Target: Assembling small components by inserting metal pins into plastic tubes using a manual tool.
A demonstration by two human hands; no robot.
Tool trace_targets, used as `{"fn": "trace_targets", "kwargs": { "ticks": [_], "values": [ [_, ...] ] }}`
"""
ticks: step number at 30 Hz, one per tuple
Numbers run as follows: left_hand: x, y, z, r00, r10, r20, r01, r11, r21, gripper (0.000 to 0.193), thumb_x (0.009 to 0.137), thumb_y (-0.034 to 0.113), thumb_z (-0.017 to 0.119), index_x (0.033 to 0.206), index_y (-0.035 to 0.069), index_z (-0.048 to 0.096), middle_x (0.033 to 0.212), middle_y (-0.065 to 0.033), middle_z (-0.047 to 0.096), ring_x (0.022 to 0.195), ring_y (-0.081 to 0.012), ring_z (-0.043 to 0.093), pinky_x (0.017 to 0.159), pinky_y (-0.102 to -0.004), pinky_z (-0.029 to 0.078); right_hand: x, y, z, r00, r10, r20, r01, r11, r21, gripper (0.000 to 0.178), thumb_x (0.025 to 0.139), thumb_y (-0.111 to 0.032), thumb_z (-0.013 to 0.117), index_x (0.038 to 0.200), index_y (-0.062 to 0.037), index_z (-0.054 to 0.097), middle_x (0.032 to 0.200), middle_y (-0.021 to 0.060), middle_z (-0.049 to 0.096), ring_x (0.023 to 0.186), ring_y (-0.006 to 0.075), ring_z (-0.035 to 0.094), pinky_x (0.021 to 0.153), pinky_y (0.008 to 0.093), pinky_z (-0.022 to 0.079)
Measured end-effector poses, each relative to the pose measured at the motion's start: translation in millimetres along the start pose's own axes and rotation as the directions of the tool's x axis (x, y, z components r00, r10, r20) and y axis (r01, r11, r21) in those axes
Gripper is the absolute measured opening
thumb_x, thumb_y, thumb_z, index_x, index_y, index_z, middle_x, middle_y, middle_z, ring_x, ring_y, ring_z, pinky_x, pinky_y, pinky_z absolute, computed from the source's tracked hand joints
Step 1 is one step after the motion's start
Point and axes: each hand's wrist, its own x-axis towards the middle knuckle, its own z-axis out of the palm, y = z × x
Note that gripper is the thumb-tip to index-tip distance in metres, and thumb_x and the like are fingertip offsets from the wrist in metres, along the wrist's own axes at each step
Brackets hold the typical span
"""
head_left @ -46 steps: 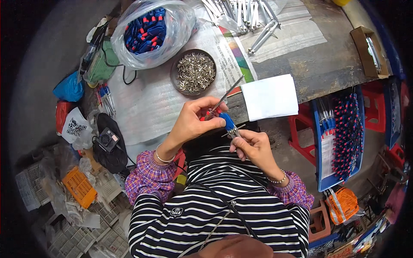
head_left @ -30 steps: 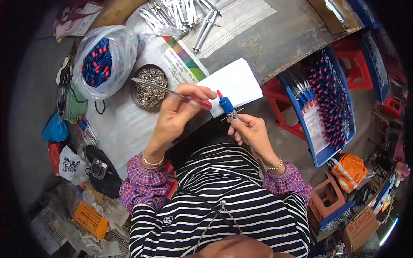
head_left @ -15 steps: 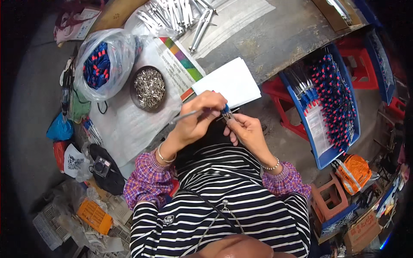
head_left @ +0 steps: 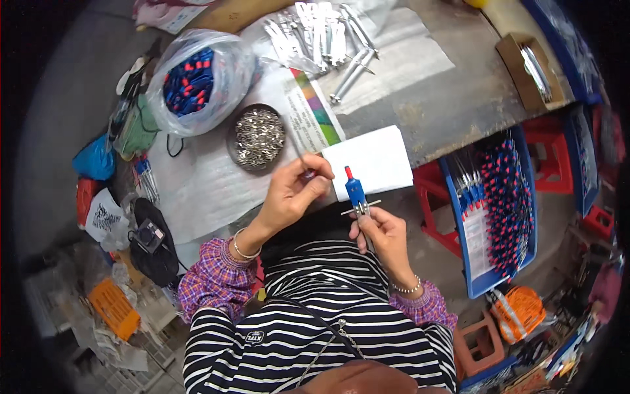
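My right hand (head_left: 384, 236) pinches the metal lower end of a blue piece with a red tip (head_left: 355, 190). The piece points up and away from me, and a thin metal pin lies crosswise through or against it. To its left, my left hand (head_left: 293, 197) is closed, thumb against curled fingers, around a slim grey rod (head_left: 301, 156) that is partly hidden and blurred. The two hands are apart. Beyond the blue piece lies a folded white sheet (head_left: 377, 161) on the table. Near the left hand stands a dark round bowl (head_left: 231, 141) of small shiny metal parts.
A clear plastic bag (head_left: 233, 85) holds more blue and red pieces. Silver metal legs (head_left: 321, 36) are heaped at the back. On the right, a blue tray (head_left: 482, 289) full of finished-looking blue pieces rests by red stools (head_left: 430, 190). A cardboard box (head_left: 512, 56) sits at the far right.
My left hand has drawn back from the blue piece, whose red tip and body are now uncovered. The right hand still grips it. The whole view has shifted and turned slightly.
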Motion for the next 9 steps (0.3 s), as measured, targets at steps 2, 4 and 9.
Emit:
{"fn": "trace_targets", "kwargs": {
  "ticks": [2, 4, 9],
  "values": [
    [-5, -2, 0, 0.991, -0.132, 0.011, 0.132, 0.976, -0.173, 0.012, 0.090, 0.005, 0.051, 0.100, -0.001, 0.052, 0.082, -0.0049, 0.057, 0.070, -0.0082, 0.052, 0.063, -0.0211, 0.043, 0, 1, 4, 0.999, -0.024, 0.037, 0.024, 1.000, 0.011, 0.018, 0.090, -0.006, 0.051, 0.100, 0.0077, 0.059, 0.072, 0.0072, 0.061, 0.053, 0.0054, 0.051, 0.045, 0.0175, 0.041],
    [-7, -1, -1, 0.987, -0.158, 0.013, 0.158, 0.972, -0.175, 0.013, 0.089, 0.003, 0.052, 0.101, 0.000, 0.051, 0.084, -0.0037, 0.056, 0.062, -0.0060, 0.050, 0.053, -0.0181, 0.040, 0, -1, 11, 0.999, -0.034, 0.040, 0.035, 0.999, -0.027, 0.019, 0.090, -0.006, 0.051, 0.100, 0.0074, 0.059, 0.072, 0.0071, 0.061, 0.053, 0.0054, 0.052, 0.046, 0.0176, 0.041],
    [-22, -1, -10, 0.984, -0.176, -0.017, 0.170, 0.966, -0.194, 0.016, 0.089, 0.004, 0.053, 0.104, 0.004, 0.051, 0.089, -0.0022, 0.057, 0.054, -0.0052, 0.048, 0.046, -0.0172, 0.038, 3, 5, 27, 0.995, -0.083, 0.049, 0.090, 0.981, -0.170, 0.020, 0.091, -0.009, 0.051, 0.101, 0.0065, 0.059, 0.073, 0.0100, 0.062, 0.052, 0.0089, 0.054, 0.047, 0.0189, 0.044]
  ]
}}
